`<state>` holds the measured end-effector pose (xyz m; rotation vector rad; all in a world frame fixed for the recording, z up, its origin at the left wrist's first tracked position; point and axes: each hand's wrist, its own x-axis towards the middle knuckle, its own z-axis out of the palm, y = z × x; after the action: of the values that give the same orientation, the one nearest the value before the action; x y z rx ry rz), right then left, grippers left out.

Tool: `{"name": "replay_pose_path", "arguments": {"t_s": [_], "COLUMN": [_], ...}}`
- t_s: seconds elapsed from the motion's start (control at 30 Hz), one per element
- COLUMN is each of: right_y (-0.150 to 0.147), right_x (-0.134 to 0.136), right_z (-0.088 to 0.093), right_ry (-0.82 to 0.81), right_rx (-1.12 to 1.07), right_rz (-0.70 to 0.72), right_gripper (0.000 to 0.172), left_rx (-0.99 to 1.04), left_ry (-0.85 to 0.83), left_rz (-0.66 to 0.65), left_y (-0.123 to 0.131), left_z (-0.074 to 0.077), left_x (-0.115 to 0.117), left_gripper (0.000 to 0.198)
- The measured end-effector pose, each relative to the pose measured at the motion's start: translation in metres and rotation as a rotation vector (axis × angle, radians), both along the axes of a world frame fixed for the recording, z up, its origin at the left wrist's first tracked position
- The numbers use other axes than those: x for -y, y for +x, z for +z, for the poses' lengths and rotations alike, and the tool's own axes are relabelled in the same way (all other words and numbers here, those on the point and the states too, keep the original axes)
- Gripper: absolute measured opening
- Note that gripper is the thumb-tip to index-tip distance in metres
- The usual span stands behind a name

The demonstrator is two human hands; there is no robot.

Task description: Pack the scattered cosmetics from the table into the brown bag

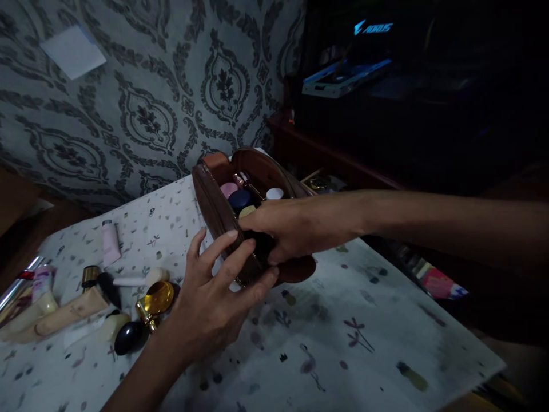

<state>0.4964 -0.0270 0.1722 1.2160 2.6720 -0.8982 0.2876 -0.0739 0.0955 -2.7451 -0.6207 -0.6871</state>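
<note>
Tabletop (pixel 338 320): right hand (pixel 291 226) inside bag (pixel 211 197)

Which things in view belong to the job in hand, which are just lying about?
Likely in the job:
brown zippered bag
left hand, on its edge
right hand, inside it
dark-blue round item, inside
perhaps pink tube, beige tube

Seemingly incidental:
white wall sheet
lit AORUS logo
</note>
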Motion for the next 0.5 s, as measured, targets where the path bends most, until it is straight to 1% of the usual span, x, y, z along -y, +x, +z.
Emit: {"name": "replay_pose_path", "arguments": {"t_s": [0.07,0.13,0.23,0.3,0.37,0.5], "right_y": [-0.004,-0.007,-0.011,-0.013,-0.016,-0.019], "right_x": [-0.002,-0.002,-0.004,-0.006,-0.009,-0.014], "right_z": [0.001,0.000,-0.008,-0.015,-0.021,-0.029], "right_ry": [0.028,0.041,0.000,-0.027,-0.003,0.106], "right_rx": [0.073,0.087,0.003,-0.031,-0.001,0.108], "right_rz": [0.017,-0.003,-0.092,-0.119,-0.092,0.021], "right_gripper": [0.021,0.019,0.030,0.035,0.034,0.027], "left_rx": [-0.003,-0.011,-0.028,-0.039,-0.047,-0.072], "left_ry": [0.009,0.010,0.006,0.004,0.007,0.007], "left_rz": [-0.009,-0.010,-0.006,-0.005,-0.004,0.001], "left_y": [0.000,0.000,0.000,0.000,0.000,-0.001], "left_z": [0.001,0.002,0.003,0.004,0.004,0.005], "left_x": [-0.001,-0.001,-0.001,0.000,0.000,0.001], "left_gripper": [0.037,0.038,0.040,0.041,0.041,0.042]}}
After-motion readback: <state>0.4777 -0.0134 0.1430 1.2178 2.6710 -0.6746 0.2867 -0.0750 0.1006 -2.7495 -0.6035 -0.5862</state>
